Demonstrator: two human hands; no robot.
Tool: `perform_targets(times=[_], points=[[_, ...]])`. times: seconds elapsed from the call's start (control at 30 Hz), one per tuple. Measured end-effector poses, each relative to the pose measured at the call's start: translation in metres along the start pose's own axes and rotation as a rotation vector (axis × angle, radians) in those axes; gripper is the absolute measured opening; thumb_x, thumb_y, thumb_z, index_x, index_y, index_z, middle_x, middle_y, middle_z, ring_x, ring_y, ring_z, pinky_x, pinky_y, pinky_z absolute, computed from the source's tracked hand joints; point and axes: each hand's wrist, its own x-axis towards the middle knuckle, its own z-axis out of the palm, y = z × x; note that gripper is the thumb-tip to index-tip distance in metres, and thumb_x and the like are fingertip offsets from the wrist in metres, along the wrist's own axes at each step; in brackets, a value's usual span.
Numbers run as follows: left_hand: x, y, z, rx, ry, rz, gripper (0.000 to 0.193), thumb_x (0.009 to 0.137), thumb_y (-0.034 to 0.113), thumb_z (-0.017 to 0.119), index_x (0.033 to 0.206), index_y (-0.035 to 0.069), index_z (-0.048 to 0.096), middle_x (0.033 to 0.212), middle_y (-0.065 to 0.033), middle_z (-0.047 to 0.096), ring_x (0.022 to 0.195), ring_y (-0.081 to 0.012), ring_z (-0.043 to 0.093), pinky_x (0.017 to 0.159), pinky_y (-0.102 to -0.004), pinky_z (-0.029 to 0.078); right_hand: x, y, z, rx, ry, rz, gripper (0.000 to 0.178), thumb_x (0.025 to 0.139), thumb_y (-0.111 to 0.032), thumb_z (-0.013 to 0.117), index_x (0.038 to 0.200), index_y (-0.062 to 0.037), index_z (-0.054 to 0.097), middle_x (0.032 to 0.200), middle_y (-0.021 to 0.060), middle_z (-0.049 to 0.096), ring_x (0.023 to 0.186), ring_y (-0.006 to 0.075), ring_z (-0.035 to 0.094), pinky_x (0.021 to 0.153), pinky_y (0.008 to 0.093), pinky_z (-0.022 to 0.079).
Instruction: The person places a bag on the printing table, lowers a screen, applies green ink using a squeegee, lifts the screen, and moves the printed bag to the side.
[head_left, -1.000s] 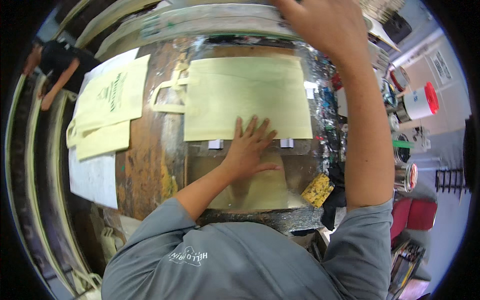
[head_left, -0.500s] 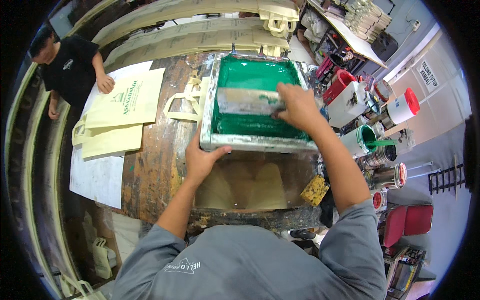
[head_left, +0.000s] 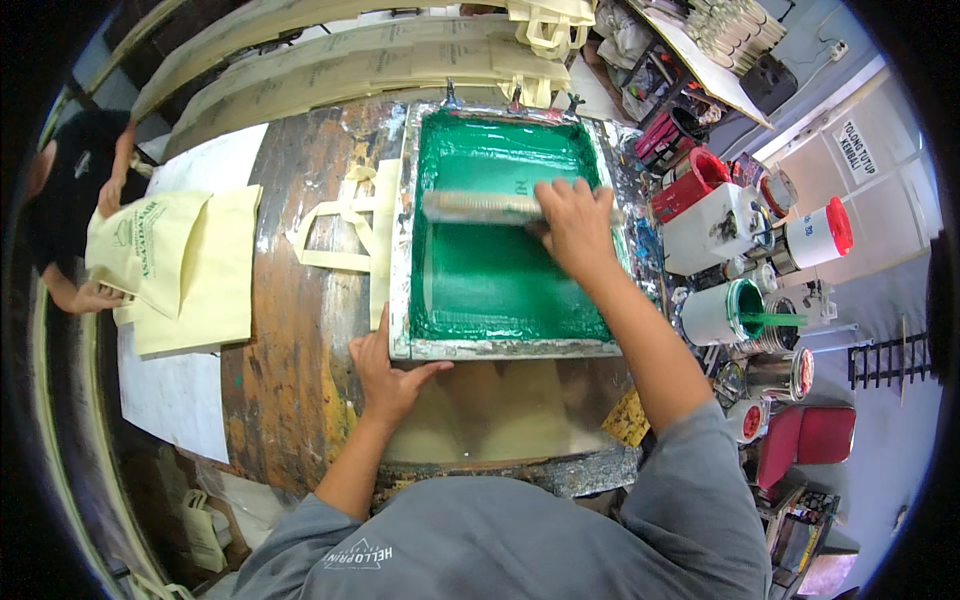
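A screen frame point(head_left: 505, 345) lies on the surface point(head_left: 300, 380), over a bag whose handles point(head_left: 335, 235) stick out to its left. A squeegee point(head_left: 480, 207) rests inside the frame. Paint cans point(head_left: 715, 315) stand to the right; more bags point(head_left: 190, 270) lie far left.

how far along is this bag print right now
Done: the screen frame lies down over a cream tote bag, handles poking out left. In hand: the left hand steadies the frame's near corner while the right hand grips the squeegee about midway across the green ink. Left: the near half of the stroke, then lifting the frame.
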Motion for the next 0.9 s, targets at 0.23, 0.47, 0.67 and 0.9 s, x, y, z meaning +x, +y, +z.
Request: perform_targets(times=[0.23, 0.47, 0.67, 0.9], points=[[0.02, 0.026, -0.036, 0.39, -0.124, -0.05, 0.113, 0.057, 0.069, 0.095, 0.149, 0.01, 0.069, 0.099, -0.0039, 0.06, 0.099, -0.0256, 0.056, 0.093, -0.0395, 0.034, 0.125, 0.066, 0.024, 0.054, -0.192, -0.001, 0.058, 0.08, -0.03, 0.093, 0.126, -0.0171, 0.061, 0.119, 0.005, 0.071, 0.114, 0.033, 0.069, 0.09, 0.0603, 0.047], [0.246, 0.044, 0.038, 0.187, 0.056, 0.371, 0.104, 0.078, 0.073, 0.085, 0.155, 0.007, 0.06, 0.137, -0.0227, 0.06, 0.129, -0.0408, 0.056, 0.11, -0.0518, 0.044, 0.124, 0.066, 0.049, -0.026, -0.136, 0.033, 0.073, 0.081, -0.026, 0.092, 0.147, -0.0226, 0.059, 0.125, 0.0022, 0.073, 0.123, 0.0288, 0.067, 0.102, 0.0633, 0.046], [0.333, 0.005, 0.134, 0.426, -0.083, 0.455, 0.069, 0.09, 0.073, 0.072, 0.094, 0.004, 0.07, 0.094, -0.0161, 0.072, 0.091, -0.0389, 0.068, 0.08, -0.0516, 0.052, 0.108, 0.061, 0.053, -0.024, -0.094, 0.032, 0.066, 0.08, -0.022, 0.09, 0.139, -0.0206, 0.061, 0.121, 0.0006, 0.073, 0.12, 0.0284, 0.068, 0.096, 0.06, 0.046], [0.243, 0.023, 0.092, 0.45, 0.031, 0.544, 0.064, 0.086, 0.073, 0.074, 0.079, 0.01, 0.065, 0.081, -0.0086, 0.067, 0.079, -0.0301, 0.066, 0.072, -0.0426, 0.05, 0.03, 0.02, 0.021, 0.032, -0.024, -0.016, 0.053, 0.077, -0.022, 0.09, 0.121, -0.0155, 0.06, 0.11, 0.0039, 0.07, 0.106, 0.0306, 0.068, 0.089, 0.053, 0.045]])
